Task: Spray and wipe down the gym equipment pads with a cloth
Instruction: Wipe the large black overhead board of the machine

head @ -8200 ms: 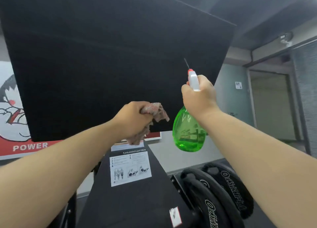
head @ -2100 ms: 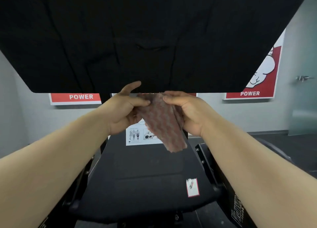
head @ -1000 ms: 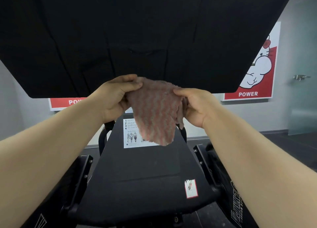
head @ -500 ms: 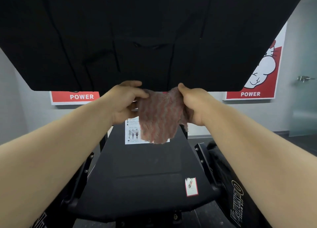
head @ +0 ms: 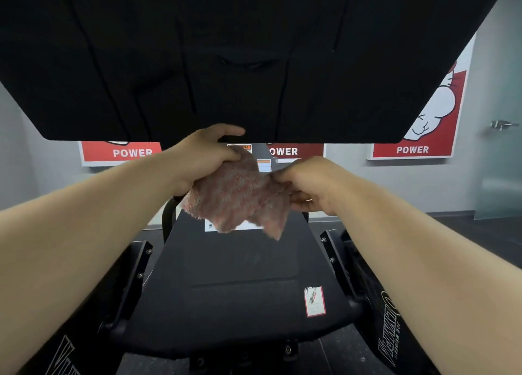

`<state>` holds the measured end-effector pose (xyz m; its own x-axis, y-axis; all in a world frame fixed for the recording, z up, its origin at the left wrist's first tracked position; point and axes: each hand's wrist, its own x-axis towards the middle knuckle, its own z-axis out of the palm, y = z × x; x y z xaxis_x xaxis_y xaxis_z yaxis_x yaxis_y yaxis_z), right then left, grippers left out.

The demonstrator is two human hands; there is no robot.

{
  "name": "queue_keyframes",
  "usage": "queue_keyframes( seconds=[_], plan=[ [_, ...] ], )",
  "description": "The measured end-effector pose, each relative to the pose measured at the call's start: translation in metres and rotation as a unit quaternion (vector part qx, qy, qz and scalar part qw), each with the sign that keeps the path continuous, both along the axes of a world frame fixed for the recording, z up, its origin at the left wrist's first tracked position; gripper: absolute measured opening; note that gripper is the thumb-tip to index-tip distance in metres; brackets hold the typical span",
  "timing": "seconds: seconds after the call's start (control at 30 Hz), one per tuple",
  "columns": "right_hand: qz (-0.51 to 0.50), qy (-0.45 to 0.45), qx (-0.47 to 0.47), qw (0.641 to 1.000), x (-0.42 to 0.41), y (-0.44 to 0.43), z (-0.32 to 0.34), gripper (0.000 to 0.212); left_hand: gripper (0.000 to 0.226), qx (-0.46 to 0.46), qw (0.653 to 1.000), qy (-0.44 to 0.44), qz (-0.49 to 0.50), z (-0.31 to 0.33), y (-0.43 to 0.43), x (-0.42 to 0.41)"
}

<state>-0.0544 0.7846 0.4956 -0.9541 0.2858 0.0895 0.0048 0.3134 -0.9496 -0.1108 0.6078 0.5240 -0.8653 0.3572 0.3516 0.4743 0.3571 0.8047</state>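
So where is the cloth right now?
Head view, centre: the cloth is held between the left hand and right hand, below the big black pad.

left hand [head: 203,155] pinching, raised | right hand [head: 308,185] pinching, lower

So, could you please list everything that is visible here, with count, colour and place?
upper pad: one, black, overhead, fills the top
lower pad: one, black, centre bottom
cloth: one, pinkish, centre, held up
posters: three, red with white POWER, back wall
sticker: one, white and red, lower pad's right side
weight plates: two, black, lower corners
door: one, frosted glass, far right
left hand: grips cloth's left corner
right hand: pinches cloth's right edge
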Motion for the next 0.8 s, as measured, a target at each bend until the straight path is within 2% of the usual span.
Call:
queue_keyframes(
  seconds=[0.1,0.17,0.23,0.3,0.37,0.43,0.5,0.6,0.7,0.8],
  plan=[
    [-0.044,0.064,-0.050,0.996,-0.001,0.004,0.002,0.008,0.037,-0.057,0.998,-0.024,-0.033,0.006,-0.003,0.002],
    [-0.030,0.102,-0.120,0.987,-0.003,0.006,0.003,0.021,0.033,-0.055,0.998,-0.030,-0.019,0.007,-0.004,0.001],
    [-0.001,0.091,-0.158,0.983,-0.003,0.006,0.005,0.033,0.031,-0.044,0.998,-0.037,-0.009,0.005,-0.005,0.000],
    [0.008,0.064,-0.132,0.989,-0.006,0.007,0.003,0.030,0.029,-0.032,0.999,-0.041,-0.010,0.004,-0.006,-0.001],
    [0.003,0.045,-0.023,0.999,-0.005,0.003,0.000,0.023,0.034,-0.024,0.998,-0.042,-0.034,0.005,-0.007,-0.002],
    [0.028,0.073,0.047,0.996,-0.003,-0.003,0.000,0.038,0.040,-0.019,0.995,-0.050,-0.079,0.007,-0.005,0.001],
    [0.098,0.120,0.019,0.988,0.000,-0.009,0.005,0.055,0.043,-0.021,0.992,-0.060,-0.106,0.011,-0.001,0.006],
    [0.198,0.105,-0.057,0.973,0.000,-0.012,0.014,0.053,0.037,-0.055,0.989,-0.067,-0.118,0.016,0.001,0.010],
    [0.183,0.062,-0.005,0.981,-0.003,-0.004,0.018,0.037,0.029,-0.106,0.986,-0.043,-0.120,0.019,-0.004,0.007],
    [0.150,0.034,0.081,0.985,-0.002,0.004,0.022,0.029,0.036,-0.178,0.980,-0.004,-0.091,0.022,-0.013,0.002]
  ],
)
